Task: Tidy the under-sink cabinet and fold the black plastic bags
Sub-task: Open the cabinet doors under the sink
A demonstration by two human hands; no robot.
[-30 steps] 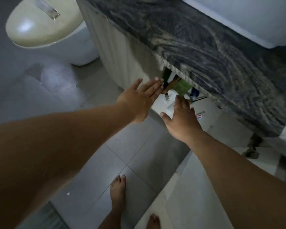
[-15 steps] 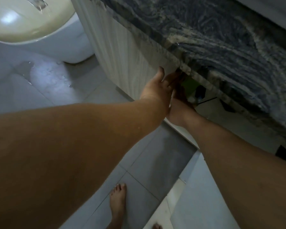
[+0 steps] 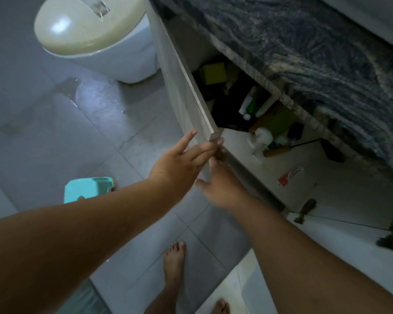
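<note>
The left door of the under-sink cabinet stands swung out, showing the inside. My left hand lies with straight fingers on the door's outer face, its fingertips at the lower corner. My right hand is blurred just below, with its fingers reaching up behind the door's edge and its thumb spread. Inside lie a dark heap that may be black bags, white and green bottles, a yellow-green block, a white spray bottle and a wooden-handled brush.
A dark marble countertop overhangs the cabinet. A toilet stands at the far left and a turquoise plastic stool on the grey tiles. The right door hangs open at lower right. My bare feet are below.
The left cabinet door has swung outward from nearly closed, uncovering the items inside. Both hands came out from under the counter edge with the door.
</note>
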